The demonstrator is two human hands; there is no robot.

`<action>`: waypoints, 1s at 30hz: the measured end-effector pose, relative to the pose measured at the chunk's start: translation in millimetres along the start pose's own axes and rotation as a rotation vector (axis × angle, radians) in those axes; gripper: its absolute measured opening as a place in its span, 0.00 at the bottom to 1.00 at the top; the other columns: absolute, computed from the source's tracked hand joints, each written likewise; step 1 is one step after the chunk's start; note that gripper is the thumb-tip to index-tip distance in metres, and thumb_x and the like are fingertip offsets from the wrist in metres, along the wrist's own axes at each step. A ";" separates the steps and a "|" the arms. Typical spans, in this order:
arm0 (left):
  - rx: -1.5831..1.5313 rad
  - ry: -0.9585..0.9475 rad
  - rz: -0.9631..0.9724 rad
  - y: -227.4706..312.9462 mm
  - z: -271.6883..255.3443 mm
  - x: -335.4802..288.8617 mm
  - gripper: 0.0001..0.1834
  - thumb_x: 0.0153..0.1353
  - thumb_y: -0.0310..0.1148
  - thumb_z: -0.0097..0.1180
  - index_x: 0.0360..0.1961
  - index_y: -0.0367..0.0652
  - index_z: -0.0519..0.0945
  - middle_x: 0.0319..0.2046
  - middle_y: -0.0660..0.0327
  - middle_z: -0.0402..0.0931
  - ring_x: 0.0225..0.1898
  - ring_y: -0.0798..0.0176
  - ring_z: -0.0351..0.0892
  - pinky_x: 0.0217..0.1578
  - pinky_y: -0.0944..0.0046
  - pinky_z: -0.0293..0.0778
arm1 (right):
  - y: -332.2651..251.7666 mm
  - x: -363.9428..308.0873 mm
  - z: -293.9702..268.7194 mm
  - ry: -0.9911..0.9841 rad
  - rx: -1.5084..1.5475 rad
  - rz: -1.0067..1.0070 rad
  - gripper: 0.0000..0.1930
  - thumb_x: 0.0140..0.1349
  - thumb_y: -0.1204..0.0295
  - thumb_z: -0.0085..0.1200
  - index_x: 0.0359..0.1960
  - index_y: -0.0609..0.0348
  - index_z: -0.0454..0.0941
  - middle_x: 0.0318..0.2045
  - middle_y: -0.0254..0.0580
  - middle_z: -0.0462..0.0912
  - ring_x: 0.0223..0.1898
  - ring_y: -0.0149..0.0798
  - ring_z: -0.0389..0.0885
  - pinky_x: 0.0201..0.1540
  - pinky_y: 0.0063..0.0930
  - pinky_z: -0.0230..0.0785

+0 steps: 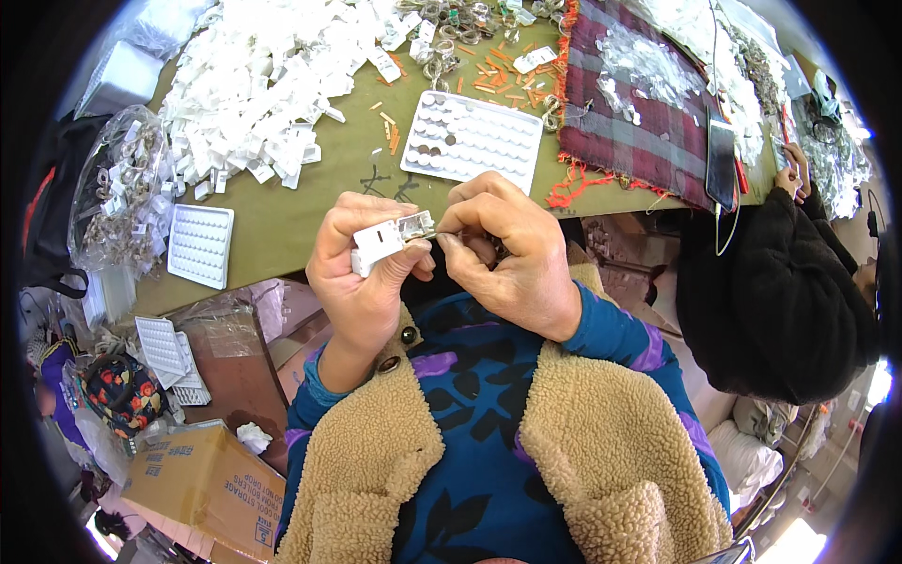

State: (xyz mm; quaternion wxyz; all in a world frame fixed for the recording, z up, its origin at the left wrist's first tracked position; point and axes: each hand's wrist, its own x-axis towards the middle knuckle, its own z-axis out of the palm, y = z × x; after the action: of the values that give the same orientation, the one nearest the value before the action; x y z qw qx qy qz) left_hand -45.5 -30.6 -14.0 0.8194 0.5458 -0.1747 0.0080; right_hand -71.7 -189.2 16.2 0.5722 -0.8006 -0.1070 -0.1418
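Observation:
My left hand is closed round a small white plastic case with a dark slot in its face and a clear, see-through end. Thumb below and fingers above keep it tilted just in front of the table's edge. At that clear end my right hand pinches with thumb and forefinger; what lies between the fingertips is too small to make out. Beyond the hands, a white dimpled tray rests on the green tabletop, with several small round grey pieces in its left part.
A big heap of white plastic parts covers the far left. Orange strips lie scattered behind the tray. To the right are a plaid cloth, a phone with a cable, and another person's hands. Below left stands a cardboard box.

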 end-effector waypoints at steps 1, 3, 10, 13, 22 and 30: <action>0.042 -0.019 0.041 -0.1 0.0 -0.1 0.12 0.59 0.25 0.64 0.38 0.35 0.72 0.37 0.52 0.74 0.25 0.68 0.78 0.22 0.72 0.77 | 0.5 -0.6 0.7 0.003 -0.034 -0.024 0.06 0.52 0.85 0.58 0.31 0.65 0.77 0.33 0.36 0.75 0.20 0.19 0.63 0.22 0.16 0.57; 0.122 -0.055 0.121 -0.8 -0.1 0.1 0.13 0.59 0.25 0.64 0.39 0.35 0.72 0.38 0.52 0.74 0.26 0.68 0.78 0.23 0.70 0.77 | 1.0 -2.2 1.9 0.016 -0.012 -0.032 0.06 0.51 0.86 0.58 0.31 0.65 0.76 0.33 0.36 0.75 0.20 0.19 0.63 0.22 0.15 0.57; -0.439 0.050 -0.252 -1.3 2.0 -1.4 0.13 0.61 0.28 0.62 0.40 0.33 0.72 0.35 0.54 0.74 0.25 0.66 0.76 0.23 0.66 0.78 | 1.9 -2.1 4.4 -0.035 0.058 0.050 0.09 0.52 0.87 0.56 0.34 0.66 0.75 0.33 0.37 0.75 0.21 0.17 0.63 0.22 0.13 0.56; -0.432 0.075 -0.260 -1.5 1.3 -0.6 0.12 0.61 0.26 0.62 0.40 0.33 0.72 0.35 0.54 0.74 0.24 0.66 0.77 0.24 0.66 0.79 | 0.7 -0.8 2.6 -0.038 0.054 0.038 0.08 0.52 0.87 0.56 0.33 0.65 0.75 0.33 0.37 0.76 0.22 0.18 0.63 0.22 0.14 0.57; -0.317 0.027 -0.148 -6.7 0.5 0.4 0.12 0.60 0.25 0.63 0.40 0.32 0.72 0.35 0.52 0.75 0.24 0.66 0.77 0.24 0.65 0.80 | 2.6 1.0 2.8 -0.029 0.077 0.061 0.03 0.58 0.83 0.56 0.33 0.66 0.76 0.34 0.37 0.78 0.24 0.21 0.69 0.26 0.16 0.62; -0.666 0.065 -0.455 -4.3 -6.0 -1.5 0.15 0.67 0.32 0.54 0.50 0.32 0.74 0.41 0.44 0.79 0.29 0.63 0.83 0.22 0.69 0.81 | 5.0 5.0 0.2 -0.006 0.128 0.156 0.03 0.58 0.80 0.57 0.34 0.64 0.78 0.33 0.44 0.80 0.32 0.38 0.80 0.35 0.28 0.72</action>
State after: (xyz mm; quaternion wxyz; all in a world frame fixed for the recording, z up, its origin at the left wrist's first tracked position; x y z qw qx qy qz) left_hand -44.4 -26.7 -20.3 0.9374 0.2747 -0.0166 -0.2133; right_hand -65.3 -190.5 13.5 0.6311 -0.7688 -0.0550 -0.0874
